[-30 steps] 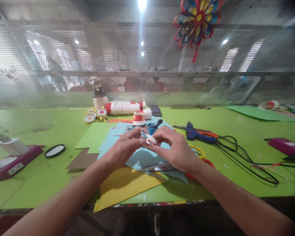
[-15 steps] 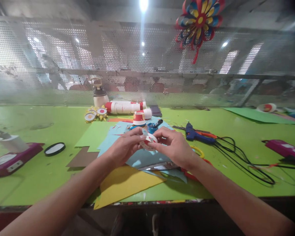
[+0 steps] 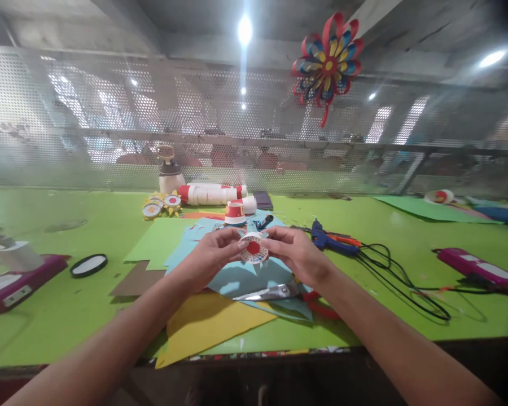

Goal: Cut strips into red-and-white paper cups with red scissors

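Paper disc [image 3: 254,249] has turned face-on, pinched by left hand [image 3: 209,255] and right hand [image 3: 300,254]; scissors [image 3: 273,292] below, partly hidden; glue gun [image 3: 320,237] rightward.

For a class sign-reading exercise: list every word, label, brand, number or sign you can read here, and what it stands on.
No word, brand or number can be read.
Red-and-white cup: yellow marks, too blurred to read.
Round piece between the left hand and right hand: small marks around a red centre, too small to read.
Stacked cups: nothing legible.
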The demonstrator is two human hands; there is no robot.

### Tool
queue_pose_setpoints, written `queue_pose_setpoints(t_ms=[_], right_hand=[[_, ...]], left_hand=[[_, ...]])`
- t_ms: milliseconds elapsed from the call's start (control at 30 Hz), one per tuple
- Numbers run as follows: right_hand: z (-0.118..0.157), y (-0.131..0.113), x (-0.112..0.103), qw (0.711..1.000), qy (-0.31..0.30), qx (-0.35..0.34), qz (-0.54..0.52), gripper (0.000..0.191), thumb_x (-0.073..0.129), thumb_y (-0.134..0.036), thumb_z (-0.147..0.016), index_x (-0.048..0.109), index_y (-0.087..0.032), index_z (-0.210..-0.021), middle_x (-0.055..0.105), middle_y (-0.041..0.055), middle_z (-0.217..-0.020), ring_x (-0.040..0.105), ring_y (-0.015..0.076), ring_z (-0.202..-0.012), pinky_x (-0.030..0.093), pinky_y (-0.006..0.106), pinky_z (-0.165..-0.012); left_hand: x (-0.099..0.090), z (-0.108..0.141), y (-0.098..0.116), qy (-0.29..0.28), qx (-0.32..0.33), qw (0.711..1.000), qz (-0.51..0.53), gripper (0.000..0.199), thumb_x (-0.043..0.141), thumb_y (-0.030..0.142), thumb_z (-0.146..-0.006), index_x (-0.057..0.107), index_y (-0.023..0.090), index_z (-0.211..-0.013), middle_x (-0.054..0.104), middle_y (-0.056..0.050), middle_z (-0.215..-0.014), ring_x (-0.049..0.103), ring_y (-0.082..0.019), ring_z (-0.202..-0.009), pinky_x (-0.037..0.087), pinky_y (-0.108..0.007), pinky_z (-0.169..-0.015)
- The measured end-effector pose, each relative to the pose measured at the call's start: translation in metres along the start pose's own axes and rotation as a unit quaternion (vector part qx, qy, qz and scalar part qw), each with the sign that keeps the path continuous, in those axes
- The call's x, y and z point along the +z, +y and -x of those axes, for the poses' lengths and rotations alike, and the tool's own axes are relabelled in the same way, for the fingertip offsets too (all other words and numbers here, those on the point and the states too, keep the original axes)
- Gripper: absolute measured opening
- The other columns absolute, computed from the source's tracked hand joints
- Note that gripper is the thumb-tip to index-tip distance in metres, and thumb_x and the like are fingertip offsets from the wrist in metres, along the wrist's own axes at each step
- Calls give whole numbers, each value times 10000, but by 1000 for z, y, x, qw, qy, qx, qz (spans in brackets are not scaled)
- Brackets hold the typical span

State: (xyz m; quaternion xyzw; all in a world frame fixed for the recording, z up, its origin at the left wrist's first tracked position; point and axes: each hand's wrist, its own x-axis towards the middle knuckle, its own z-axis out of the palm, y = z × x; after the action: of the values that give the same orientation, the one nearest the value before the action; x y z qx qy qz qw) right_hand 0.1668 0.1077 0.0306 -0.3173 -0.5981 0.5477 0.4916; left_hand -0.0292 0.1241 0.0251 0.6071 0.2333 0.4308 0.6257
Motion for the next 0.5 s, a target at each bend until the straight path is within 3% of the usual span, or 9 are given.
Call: queue_pose_setpoints(t_ms=[167, 500], right_hand=[[0, -4, 2, 999, -9, -13, -33, 205, 697, -357, -795, 706, -158, -840, 639, 28, -791, 565, 133, -719, 460, 300, -724], [-1, -3, 4, 999, 22, 0, -31, 184, 710, -351, -772, 711, -167, -774, 643, 26, -737, 564, 132, -668, 476, 291, -667]], left_hand=[[0, 1, 1, 13, 5, 999, -52, 289, 700, 298, -787, 648, 137, -1021, 706, -91, -933, 645, -187, -844, 488, -349, -811], [4, 1, 5, 17, 12, 999, -26, 250, 752, 241, -727, 668, 149, -945, 714, -54, -878, 650, -163, -792, 508, -305, -744]])
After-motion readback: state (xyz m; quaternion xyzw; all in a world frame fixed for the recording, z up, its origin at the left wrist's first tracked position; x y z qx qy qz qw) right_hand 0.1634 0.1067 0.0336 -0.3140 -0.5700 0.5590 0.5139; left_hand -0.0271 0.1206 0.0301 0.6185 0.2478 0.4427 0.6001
